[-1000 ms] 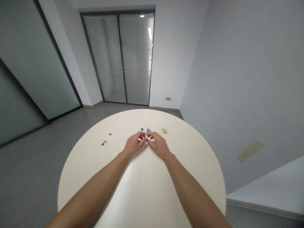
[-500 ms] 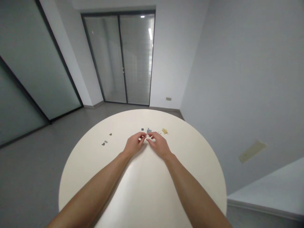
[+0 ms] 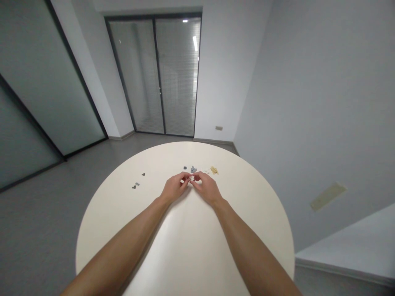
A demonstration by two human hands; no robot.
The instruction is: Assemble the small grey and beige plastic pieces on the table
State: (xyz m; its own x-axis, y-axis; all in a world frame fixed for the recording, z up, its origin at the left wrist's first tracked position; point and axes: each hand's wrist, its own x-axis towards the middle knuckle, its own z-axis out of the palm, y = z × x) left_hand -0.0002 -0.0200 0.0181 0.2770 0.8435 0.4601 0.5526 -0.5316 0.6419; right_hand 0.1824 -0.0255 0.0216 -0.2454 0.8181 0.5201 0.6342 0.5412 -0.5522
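Observation:
Between the fingertips of both hands sits a small white piece [image 3: 191, 178], which looks like a toy building part; its exact shape is too small to tell. My left hand [image 3: 175, 187] pinches it from the left, thumb and fingers curled together. From the right, my right hand [image 3: 207, 187] closes thumb and fingertips on it too. Just beyond the fingers lies a cluster of grey-blue pieces [image 3: 193, 169], with a dark grey piece [image 3: 185, 167] to its left. Behind my right hand are loose white pieces [image 3: 207, 171] and a pile of yellow pieces [image 3: 214, 169].
Everything lies on a round white table [image 3: 191, 246]. On its left side are a dark piece [image 3: 143, 174], a grey piece [image 3: 137, 183] and another dark piece [image 3: 133, 187]. A wall [image 3: 314, 102] stands to the right, and a glass door [image 3: 157, 78] is beyond the table.
Both hands stay in nearly the same place. The right fingers have shifted slightly closer to the left ones, and the white piece between them shows more clearly now.

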